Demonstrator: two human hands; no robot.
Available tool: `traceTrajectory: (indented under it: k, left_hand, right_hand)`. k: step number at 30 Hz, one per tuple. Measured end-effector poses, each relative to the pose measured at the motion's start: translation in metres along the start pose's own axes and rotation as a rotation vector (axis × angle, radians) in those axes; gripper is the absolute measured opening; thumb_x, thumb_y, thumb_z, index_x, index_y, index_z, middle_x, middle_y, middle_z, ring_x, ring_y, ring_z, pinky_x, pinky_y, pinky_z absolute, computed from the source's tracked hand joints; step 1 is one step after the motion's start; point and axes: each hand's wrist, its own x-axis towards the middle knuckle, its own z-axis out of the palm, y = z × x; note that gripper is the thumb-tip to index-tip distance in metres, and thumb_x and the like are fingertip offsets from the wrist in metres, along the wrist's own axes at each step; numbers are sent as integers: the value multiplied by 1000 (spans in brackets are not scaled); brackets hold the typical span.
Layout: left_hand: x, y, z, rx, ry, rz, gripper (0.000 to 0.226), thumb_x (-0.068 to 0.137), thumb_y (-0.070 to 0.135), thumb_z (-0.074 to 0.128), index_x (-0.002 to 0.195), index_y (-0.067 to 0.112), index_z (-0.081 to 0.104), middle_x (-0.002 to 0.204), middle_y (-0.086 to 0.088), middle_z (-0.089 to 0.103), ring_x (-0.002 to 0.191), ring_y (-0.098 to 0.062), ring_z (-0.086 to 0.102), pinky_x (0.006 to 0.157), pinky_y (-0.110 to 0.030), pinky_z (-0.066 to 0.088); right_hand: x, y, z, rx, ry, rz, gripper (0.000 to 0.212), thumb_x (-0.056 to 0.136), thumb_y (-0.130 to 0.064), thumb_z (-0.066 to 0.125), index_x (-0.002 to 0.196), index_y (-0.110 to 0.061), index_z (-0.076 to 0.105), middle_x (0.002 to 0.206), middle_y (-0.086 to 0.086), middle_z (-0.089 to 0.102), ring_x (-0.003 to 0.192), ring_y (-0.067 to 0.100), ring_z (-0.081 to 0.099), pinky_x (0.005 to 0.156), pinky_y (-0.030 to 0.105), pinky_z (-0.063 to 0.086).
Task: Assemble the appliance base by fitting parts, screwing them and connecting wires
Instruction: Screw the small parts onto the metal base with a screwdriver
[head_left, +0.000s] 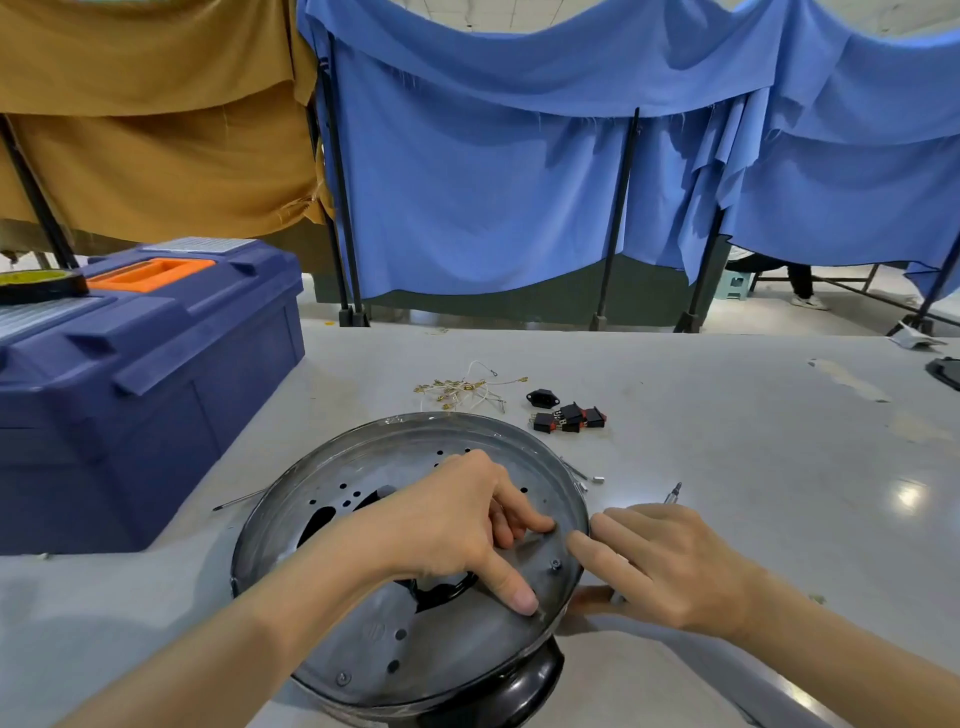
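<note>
1. Two hands meet at the right rim of the appliance base (363, 639), a round perforated metal plate over a black housing, which sits on the desk (727, 467) directly in front of the person.
2. The left hand (457, 525) lies on top of the plate, thumb pressed flat near the rim and fingers curled with their tips on the metal. Whether they pinch anything small cannot be told.
3. The right hand (670, 566) is at the outer edge, index finger stretched to the rim and thumb tucked beneath it. A screw (556, 564) sits in the plate between the two hands.
4. A slim metal-tipped tool (674, 491) pokes out beyond the right knuckles; its shaft is hidden by the hand, so a grip on it cannot be confirmed.
5. Black rocker switches (569, 418) and a tangle of wires (462, 389) lie on the desk beyond the base, well apart from both hands.
6. A blue toolbox (156, 364) stands at the left, cut off by the frame edge. The base's lower rim is also cropped.
</note>
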Motion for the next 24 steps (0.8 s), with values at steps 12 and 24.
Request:
traceTrajectory:
  k: [12, 24]
  left_hand:
    - [2, -4, 6, 19, 15, -4, 61, 51, 17, 95, 108, 19, 75, 99, -13, 67, 69, -1, 53, 70, -22, 49]
    - [4, -2, 5, 39, -14, 9, 50, 63, 21, 91, 110, 19, 74, 92, -3, 66, 65, 1, 54, 71, -20, 52]
  right_hand:
    - [-4, -8, -3, 32, -34, 83, 13, 96, -5, 37, 97, -5, 50, 54, 2, 39, 45, 19, 33, 40, 27, 24]
    - [28, 20, -31, 638, 317, 1190, 27, 76, -30, 73, 98, -19, 65, 66, 1, 59, 53, 7, 46, 54, 14, 41]
